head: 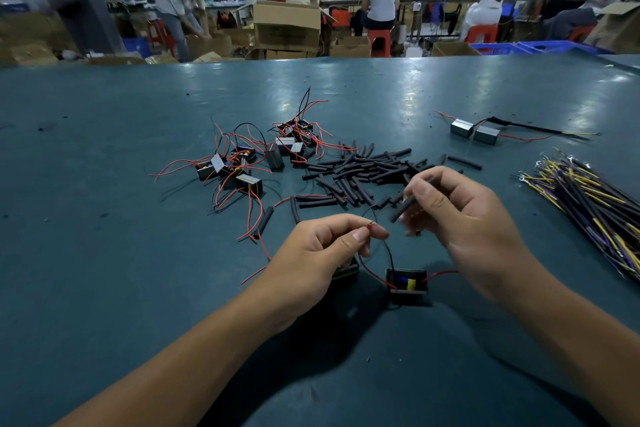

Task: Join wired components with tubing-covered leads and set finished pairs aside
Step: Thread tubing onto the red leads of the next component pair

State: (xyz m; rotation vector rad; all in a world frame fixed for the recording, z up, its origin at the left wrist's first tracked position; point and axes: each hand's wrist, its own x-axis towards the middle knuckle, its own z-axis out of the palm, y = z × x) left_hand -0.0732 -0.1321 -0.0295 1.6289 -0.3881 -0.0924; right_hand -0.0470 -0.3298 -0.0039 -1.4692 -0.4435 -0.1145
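Two hands work above the green table [104,288]: the left hand [311,253] pinches joined red and black wire ends, the right hand [460,215] pinches one black tubing piece [401,210]. One open component [408,284] lies between them; two joined grey blocks [474,131] sit far right

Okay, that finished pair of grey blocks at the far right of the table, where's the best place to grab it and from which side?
Judging by shape, pinch the two grey blocks together across their flat outer faces, coming from above. They lie side by side, touching, with wires trailing right, so the thin leads would likely just dangle the pair.
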